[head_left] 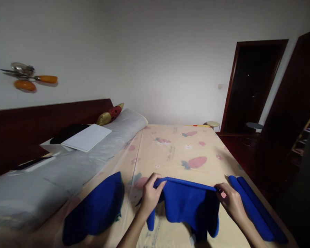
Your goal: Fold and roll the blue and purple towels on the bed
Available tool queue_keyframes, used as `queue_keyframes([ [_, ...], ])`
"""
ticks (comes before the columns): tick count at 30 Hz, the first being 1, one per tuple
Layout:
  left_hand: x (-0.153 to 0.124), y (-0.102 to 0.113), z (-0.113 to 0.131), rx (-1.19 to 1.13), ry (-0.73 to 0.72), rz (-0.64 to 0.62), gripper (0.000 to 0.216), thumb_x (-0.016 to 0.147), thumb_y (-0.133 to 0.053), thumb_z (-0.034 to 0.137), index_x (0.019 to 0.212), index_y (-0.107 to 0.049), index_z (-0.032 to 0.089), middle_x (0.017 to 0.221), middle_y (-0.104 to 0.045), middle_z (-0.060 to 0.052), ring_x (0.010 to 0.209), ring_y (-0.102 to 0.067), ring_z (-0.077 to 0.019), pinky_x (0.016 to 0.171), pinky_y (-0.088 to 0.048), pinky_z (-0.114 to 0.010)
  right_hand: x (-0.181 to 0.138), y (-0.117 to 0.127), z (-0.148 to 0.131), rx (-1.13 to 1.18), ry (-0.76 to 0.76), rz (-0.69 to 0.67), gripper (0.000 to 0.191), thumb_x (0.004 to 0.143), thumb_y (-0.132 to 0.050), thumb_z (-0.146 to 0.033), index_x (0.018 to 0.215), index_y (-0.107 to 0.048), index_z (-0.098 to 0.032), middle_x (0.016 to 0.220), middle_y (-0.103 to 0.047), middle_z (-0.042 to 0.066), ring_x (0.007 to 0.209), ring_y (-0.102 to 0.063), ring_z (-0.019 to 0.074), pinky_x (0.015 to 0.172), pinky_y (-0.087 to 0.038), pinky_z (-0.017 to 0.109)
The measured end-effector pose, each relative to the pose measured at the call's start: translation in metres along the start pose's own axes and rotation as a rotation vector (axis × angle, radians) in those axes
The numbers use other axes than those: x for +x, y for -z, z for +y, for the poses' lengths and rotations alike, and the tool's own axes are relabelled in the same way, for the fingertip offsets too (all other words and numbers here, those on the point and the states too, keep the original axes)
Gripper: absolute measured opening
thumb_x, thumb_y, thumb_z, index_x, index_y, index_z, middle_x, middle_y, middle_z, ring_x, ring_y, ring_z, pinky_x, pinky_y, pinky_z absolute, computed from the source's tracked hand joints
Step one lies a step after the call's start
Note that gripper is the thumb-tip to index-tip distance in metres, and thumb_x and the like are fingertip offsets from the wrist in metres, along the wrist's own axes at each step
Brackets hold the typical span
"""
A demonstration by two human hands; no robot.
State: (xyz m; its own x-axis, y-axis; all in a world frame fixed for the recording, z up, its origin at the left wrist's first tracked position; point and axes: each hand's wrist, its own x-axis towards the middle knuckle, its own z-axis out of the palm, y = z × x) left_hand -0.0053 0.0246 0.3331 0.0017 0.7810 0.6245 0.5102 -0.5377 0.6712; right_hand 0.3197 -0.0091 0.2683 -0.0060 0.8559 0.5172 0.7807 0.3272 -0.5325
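A blue cloth (188, 203) hangs stretched between my two hands, its upper edge pulled nearly straight and its lower parts drooping unevenly over the bed. My left hand (152, 193) pinches the left end of that edge between thumb and fingers. At the right end, my right hand (230, 197) grips the edge in the same way. Left of my left forearm lies a separate blue cloth piece (95, 210) with a curved outline and green threads at its edge. Two long, narrow blue pieces (255, 210) lie side by side to the right of my right hand.
The bed has a strawberry-patterned sheet (170, 151). Along the dark headboard (49, 120) lie a grey covered roll (74, 172), a white flat board (88, 137) and a red-gold cushion (110, 115). Stools (212, 124) and a dark door (255, 89) are beyond the bed.
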Motion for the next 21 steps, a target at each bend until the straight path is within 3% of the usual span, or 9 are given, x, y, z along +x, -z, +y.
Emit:
queue_keyframes([
  [4,0.003,0.008,-0.003,0.052,-0.035,0.028,0.011,0.082,-0.056,0.032,0.075,-0.054,0.023,0.074,-0.056,0.002,0.073,-0.056,-0.0164,0.071,-0.045,-0.027,0.003,0.003,0.008,-0.026,-0.061,-0.020,0.006,0.072,-0.054,-0.025,0.078,-0.056,-0.025,0.071,-0.063,0.000,0.065,-0.060,0.0179,0.060,-0.045,0.028],
  [8,0.008,0.015,-0.018,0.087,-0.031,0.090,0.011,0.083,-0.054,0.033,0.078,-0.055,0.023,0.077,-0.059,0.001,0.077,-0.058,-0.0174,0.073,-0.047,-0.028,0.004,0.005,0.017,-0.005,-0.126,0.008,0.009,0.067,-0.050,-0.021,0.075,-0.050,-0.026,0.063,-0.055,-0.003,0.057,-0.052,0.0157,0.053,-0.040,0.026],
  [13,0.017,0.027,-0.051,0.140,-0.039,0.200,0.014,0.084,-0.051,0.033,0.083,-0.060,0.022,0.082,-0.063,-0.002,0.082,-0.061,-0.0194,0.078,-0.049,-0.031,0.004,0.017,0.027,0.004,-0.145,0.087,0.017,0.072,-0.049,-0.025,0.089,-0.055,-0.026,0.071,-0.055,-0.002,0.061,-0.053,0.0160,0.058,-0.042,0.027],
  [21,0.015,0.034,-0.082,0.253,0.000,0.148,0.023,0.086,-0.050,0.041,0.088,-0.064,0.023,0.087,-0.070,-0.004,0.081,-0.066,-0.0209,0.078,-0.050,-0.032,0.007,0.037,0.036,-0.042,-0.137,0.316,0.025,0.081,-0.049,-0.045,0.084,-0.063,-0.024,0.078,-0.060,0.003,0.070,-0.059,0.0191,0.063,-0.046,0.030],
])
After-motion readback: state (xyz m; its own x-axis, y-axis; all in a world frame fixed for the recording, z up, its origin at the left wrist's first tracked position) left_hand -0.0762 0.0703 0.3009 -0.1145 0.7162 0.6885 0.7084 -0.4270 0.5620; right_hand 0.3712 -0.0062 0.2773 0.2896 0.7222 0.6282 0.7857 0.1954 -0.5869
